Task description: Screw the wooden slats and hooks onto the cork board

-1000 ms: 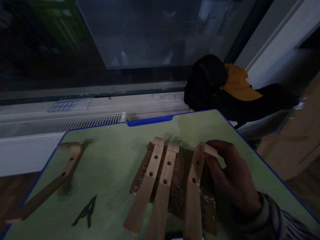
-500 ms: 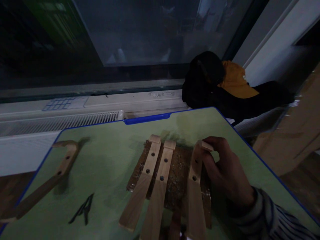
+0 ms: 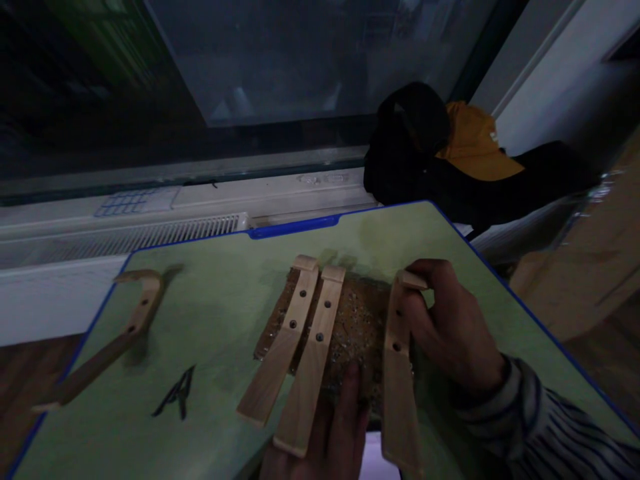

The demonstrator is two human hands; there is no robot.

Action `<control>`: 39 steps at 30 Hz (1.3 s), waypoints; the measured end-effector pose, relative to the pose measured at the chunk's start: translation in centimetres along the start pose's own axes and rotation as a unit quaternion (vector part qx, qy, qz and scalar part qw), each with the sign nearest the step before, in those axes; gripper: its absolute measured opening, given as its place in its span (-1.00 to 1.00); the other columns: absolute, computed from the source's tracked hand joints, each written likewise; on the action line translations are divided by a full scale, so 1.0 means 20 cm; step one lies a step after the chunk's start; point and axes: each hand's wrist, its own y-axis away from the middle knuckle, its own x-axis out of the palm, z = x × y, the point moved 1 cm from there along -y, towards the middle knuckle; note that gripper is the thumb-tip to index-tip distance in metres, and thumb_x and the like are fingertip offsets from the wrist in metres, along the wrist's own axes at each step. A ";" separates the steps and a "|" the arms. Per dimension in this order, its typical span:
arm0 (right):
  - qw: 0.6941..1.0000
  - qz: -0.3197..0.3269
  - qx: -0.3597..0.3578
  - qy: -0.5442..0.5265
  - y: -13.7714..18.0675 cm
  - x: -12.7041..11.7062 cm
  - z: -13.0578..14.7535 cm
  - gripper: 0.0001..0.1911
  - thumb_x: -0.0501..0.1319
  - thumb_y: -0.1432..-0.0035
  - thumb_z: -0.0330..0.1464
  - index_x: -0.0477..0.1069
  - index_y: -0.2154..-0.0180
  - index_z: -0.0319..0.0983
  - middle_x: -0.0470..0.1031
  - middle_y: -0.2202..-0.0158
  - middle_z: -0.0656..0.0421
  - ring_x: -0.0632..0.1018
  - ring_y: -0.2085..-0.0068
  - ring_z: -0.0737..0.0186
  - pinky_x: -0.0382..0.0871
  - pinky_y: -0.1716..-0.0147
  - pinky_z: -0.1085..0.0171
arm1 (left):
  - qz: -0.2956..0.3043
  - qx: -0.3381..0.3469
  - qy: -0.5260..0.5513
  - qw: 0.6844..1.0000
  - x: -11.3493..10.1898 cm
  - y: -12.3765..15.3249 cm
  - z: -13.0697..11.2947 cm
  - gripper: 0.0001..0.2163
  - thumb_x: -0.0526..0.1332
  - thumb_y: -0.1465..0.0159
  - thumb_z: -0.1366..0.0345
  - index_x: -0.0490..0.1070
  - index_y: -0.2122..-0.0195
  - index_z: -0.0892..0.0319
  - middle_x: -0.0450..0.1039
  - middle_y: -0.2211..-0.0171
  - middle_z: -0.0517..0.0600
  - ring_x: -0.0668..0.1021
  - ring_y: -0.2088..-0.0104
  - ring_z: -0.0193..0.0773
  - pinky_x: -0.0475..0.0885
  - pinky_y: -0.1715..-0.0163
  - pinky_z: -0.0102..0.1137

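Note:
My right hand (image 3: 453,323) pinches the curved end of a pale wooden hook (image 3: 397,373) with two dark holes. Its straight part points down toward the near edge. In the lower middle, my left hand (image 3: 335,440) has a finger stretched onto a brown speckled board (image 3: 353,327). Its other fingers are partly hidden under the second wooden hook (image 3: 307,380), which lies across the board. Beside that piece lies another wooden hook (image 3: 280,360), with dark screws or holes in both. Far left, one more wooden hook (image 3: 143,310) rests apart on the table.
The green table (image 3: 215,300) has a blue edge and a blue handle strip (image 3: 295,227) at the back. Small dark strips (image 3: 177,393) lie at left. Behind are a radiator (image 3: 150,240), a window, and an orange cap (image 3: 475,143) on dark cloth. A cardboard box (image 3: 585,267) stands right.
My left hand has come further into view at the bottom, its finger now on the board. The hook in my right hand has shifted slightly right, away from the other two.

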 end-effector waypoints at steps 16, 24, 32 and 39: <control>0.999 0.013 -0.017 0.033 0.02 0.01 0.00 -0.79 0.02 -0.15 -0.40 0.23 0.14 -0.25 0.48 0.32 0.05 0.54 0.37 0.10 0.39 0.41 0.20 | -0.052 0.052 -0.020 0.997 -0.05 -0.10 0.00 -0.73 0.16 -0.23 0.42 0.42 0.04 0.19 0.52 0.07 0.15 0.62 0.37 -0.23 0.55 0.47 -0.43; 0.998 0.008 -0.031 0.055 0.03 0.02 -0.01 -0.77 0.04 -0.13 -0.39 0.22 0.13 -0.26 0.49 0.31 0.05 0.55 0.38 0.11 0.39 0.42 0.22 | -0.023 0.060 -0.031 0.997 -0.01 -0.04 0.00 -0.73 0.18 -0.22 0.42 0.43 0.04 0.16 0.53 0.06 0.13 0.63 0.37 -0.20 0.55 0.51 -0.43; 0.996 0.016 -0.048 0.072 0.04 0.00 0.00 -0.77 0.04 -0.11 -0.40 0.20 0.14 -0.26 0.49 0.31 0.07 0.55 0.40 0.11 0.40 0.45 0.21 | -0.018 0.048 0.003 0.999 -0.05 -0.07 0.03 -0.71 0.11 -0.27 0.35 0.39 -0.01 0.05 0.53 0.06 0.06 0.63 0.25 -0.17 0.58 0.43 -0.44; 0.995 0.026 -0.039 0.088 0.05 -0.03 0.00 -0.77 0.08 -0.11 -0.39 0.20 0.15 -0.25 0.50 0.32 0.08 0.57 0.44 0.13 0.42 0.49 0.23 | -0.009 -0.084 0.117 0.990 -0.05 -0.12 0.08 -0.59 -0.03 -0.32 0.31 0.20 -0.16 0.34 0.56 0.25 0.17 0.63 0.40 -0.24 0.56 0.52 -0.49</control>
